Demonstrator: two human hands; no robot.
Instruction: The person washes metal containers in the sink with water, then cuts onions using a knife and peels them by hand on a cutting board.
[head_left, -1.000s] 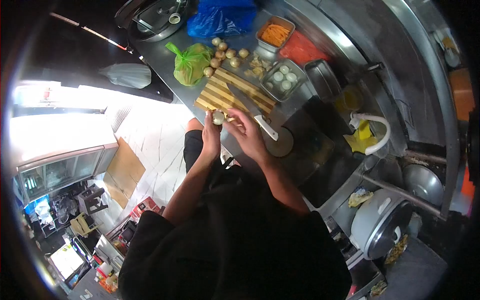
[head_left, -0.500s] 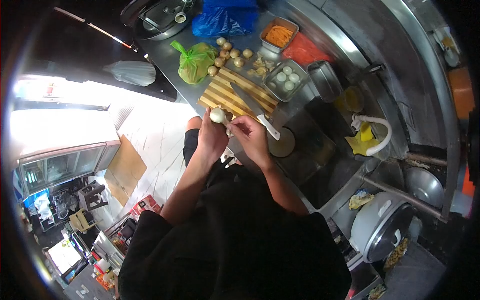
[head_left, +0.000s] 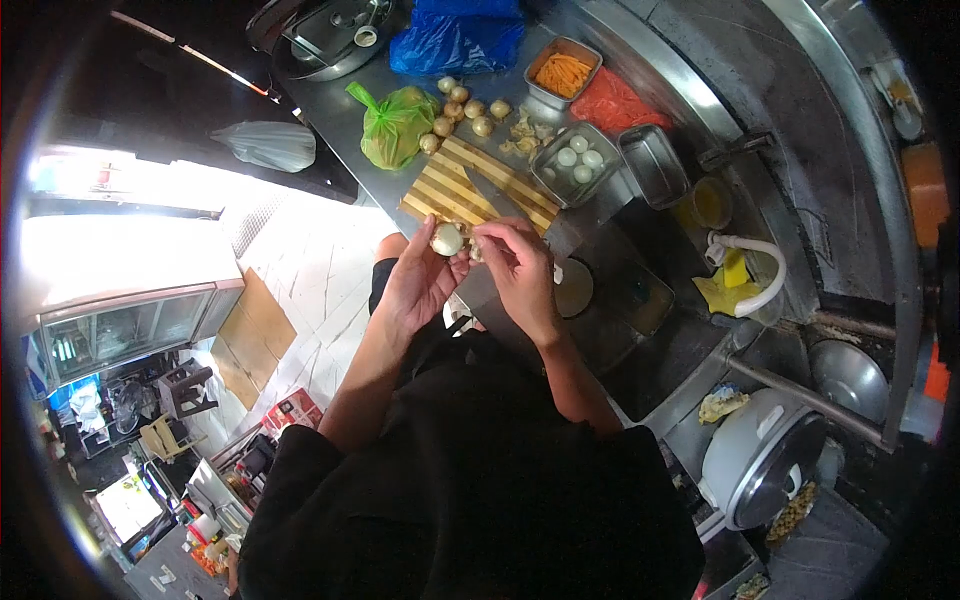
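A partly peeled onion (head_left: 447, 239) rests in my left hand (head_left: 418, 288), its fingers curled round it near the front edge of the cutting board. My right hand (head_left: 522, 272) is beside it, fingers pinched on a strip of onion skin (head_left: 476, 250). Behind both hands lies the striped wooden cutting board (head_left: 450, 180), with a knife (head_left: 490, 190) across it; my right hand hides most of its handle. Unpeeled onions (head_left: 482, 126) sit beyond the board, beside a heap of loose skins (head_left: 524, 134). Several peeled onions (head_left: 567, 157) are in a metal tray (head_left: 545, 178).
A green plastic bag (head_left: 395, 130) stands left of the onions, a blue bag (head_left: 455, 45) at the back. To the right are a container of orange strips (head_left: 561, 75), a red bag (head_left: 612, 102), a metal pan (head_left: 655, 170) and a sink area with a white hose (head_left: 775, 270).
The onion has turned and moved slightly right and down in my left hand, which has opened a little. My right hand has shifted right, and now covers most of the knife handle.
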